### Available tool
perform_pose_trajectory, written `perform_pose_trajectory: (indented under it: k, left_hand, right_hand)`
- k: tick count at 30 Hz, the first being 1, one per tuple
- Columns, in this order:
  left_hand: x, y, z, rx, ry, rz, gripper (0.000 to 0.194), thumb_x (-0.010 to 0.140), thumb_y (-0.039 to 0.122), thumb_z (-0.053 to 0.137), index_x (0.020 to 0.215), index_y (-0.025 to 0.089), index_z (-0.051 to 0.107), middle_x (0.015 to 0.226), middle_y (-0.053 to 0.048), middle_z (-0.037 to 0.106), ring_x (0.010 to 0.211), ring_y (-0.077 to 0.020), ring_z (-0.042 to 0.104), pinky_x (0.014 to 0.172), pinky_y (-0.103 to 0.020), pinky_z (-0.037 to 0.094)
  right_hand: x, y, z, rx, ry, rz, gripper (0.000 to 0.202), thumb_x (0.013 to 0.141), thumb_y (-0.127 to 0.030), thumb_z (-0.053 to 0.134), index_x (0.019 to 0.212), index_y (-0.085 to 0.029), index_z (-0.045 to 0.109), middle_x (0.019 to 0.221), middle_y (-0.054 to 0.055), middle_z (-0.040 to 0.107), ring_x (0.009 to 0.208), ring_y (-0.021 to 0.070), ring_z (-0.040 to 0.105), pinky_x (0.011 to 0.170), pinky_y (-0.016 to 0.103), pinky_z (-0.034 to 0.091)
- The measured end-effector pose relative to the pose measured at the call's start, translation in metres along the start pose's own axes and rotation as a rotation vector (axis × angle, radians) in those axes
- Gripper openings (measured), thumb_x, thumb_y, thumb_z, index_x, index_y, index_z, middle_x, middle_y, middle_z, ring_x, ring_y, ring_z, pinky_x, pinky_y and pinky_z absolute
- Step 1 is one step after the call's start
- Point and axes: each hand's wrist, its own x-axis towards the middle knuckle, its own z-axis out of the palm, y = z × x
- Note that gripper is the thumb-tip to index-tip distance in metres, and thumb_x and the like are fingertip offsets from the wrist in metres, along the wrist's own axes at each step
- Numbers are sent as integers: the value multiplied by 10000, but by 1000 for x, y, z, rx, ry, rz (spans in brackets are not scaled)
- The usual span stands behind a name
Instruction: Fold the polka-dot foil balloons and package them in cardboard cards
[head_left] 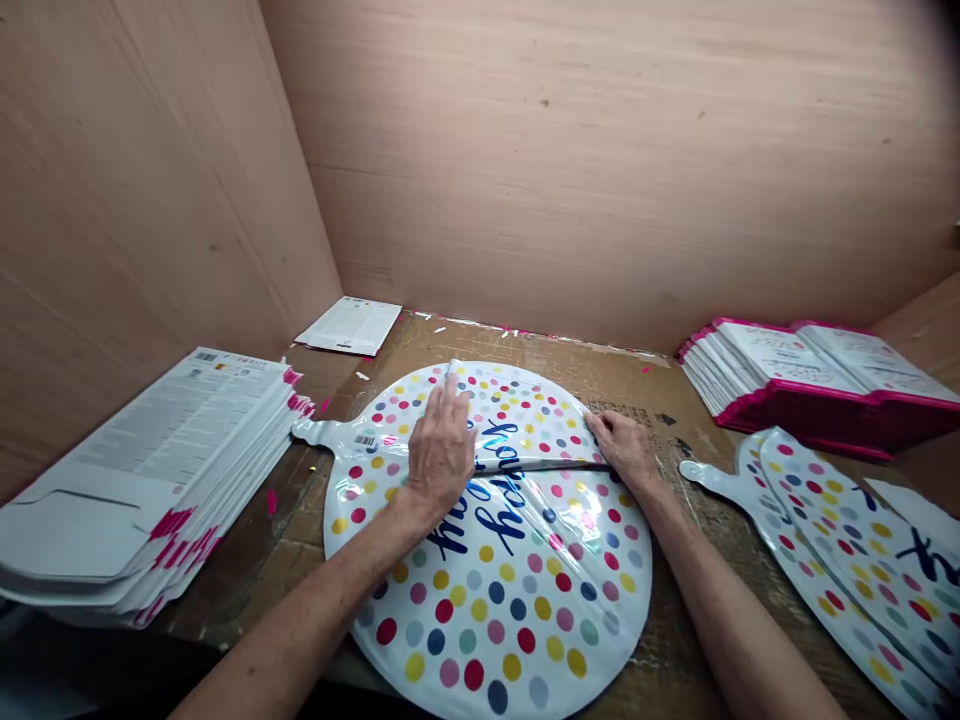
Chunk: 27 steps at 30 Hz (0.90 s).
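Apparently the step in hand is smoothing or creasing a flat dotted balloon, which lies across the middle of the surface, its lower rim reaching the near edge and its neck pointing towards the left side. A dark crease crosses it from about the middle to the right rim, running through the blue lettering.

The left hand lies palm down on the balloon, flat, fingers straight and close together, pointing to the surface's far edge. The right hand is at the balloon's right rim, by the end of that crease, fingers bent; whether it pinches the film or only presses on it I cannot tell.

Towards the left edge of the surface sits a stack of printed sleeves with pink showing along the side; one flat packet lies near the far left corner. A row of pink-edged packets leans near the far right corner, and more dotted balloons lie along the right side.

As I judge it, the next move calls for steady pressure from the left hand while the right controls the rim, so the slick film creases straight without sliding.
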Motion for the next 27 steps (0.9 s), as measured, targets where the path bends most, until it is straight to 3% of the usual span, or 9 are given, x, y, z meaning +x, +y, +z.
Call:
perform_pose_trajectory:
  k: [2,4,7,10,12,17,22,25,27]
  left_hand:
    - [12,-6,6,88,-131,122,509,951,363,418,1405,136,457,1540,-126,367,1463,-322,211,1164,-491,265]
    - [21,-17,15,136,-294,83,587,966,472,343,1439,135,429,1553,-113,347,1466,-351,183,1176,-557,186]
    - [24,-32,29,161,-363,24,653,973,517,258,1487,126,356,1582,-98,281,1463,-365,177,1176,-574,149]
    - [20,-36,34,153,-332,39,669,975,519,233,1498,115,337,1592,-104,250,1467,-372,153,1178,-574,118]
    - [19,-35,34,122,-344,28,697,971,549,201,1500,116,334,1595,-103,236,1470,-372,140,1176,-579,104]
    - [25,-38,38,18,-368,-34,817,918,686,160,1523,150,280,1602,-86,209,1487,-340,84,1184,-568,60]
    - [33,-47,31,-118,-383,-15,761,923,651,271,1491,149,342,1592,-110,244,1488,-314,114,1193,-528,58]
    - [13,-30,7,-287,-219,-171,635,940,588,298,1326,146,539,1465,-134,477,1389,-295,380,1156,-439,263]
    - [-13,-4,-12,-451,-170,-345,561,926,598,329,1093,170,650,1214,-115,666,1141,-269,605,1009,-378,448]
  right_hand:
    - [-2,1,-1,-20,-9,26,407,883,-492,439,799,-182,690,782,106,698,767,248,623,672,314,411]
    - [-10,0,-6,-40,45,18,407,888,-477,444,939,-160,694,908,135,705,857,268,633,737,342,442]
    - [-30,-12,-17,-94,153,-322,471,880,-440,496,1230,-139,592,1281,176,591,1148,293,554,949,409,424]
    - [-38,-35,-23,-211,-67,-802,434,862,-248,511,1285,-161,549,1353,137,556,1239,265,499,1066,433,353]
    - [-35,-55,-22,-328,-255,-877,422,842,-136,492,1259,-114,556,1276,158,605,1194,272,532,1038,433,385]
    - [-35,-95,-21,-577,-420,-611,353,828,10,434,1107,-58,640,1085,226,660,1002,309,626,840,414,479]
    - [-69,-100,-54,-604,-490,-430,190,743,6,577,730,-132,706,718,162,677,697,315,661,625,398,476]
    - [-81,-101,-77,-542,-405,-268,214,770,11,562,782,-142,711,789,174,692,778,326,667,690,418,474]
    - [-86,-105,-86,-534,-298,-139,244,805,12,507,891,-113,698,822,195,686,810,326,670,697,401,473]
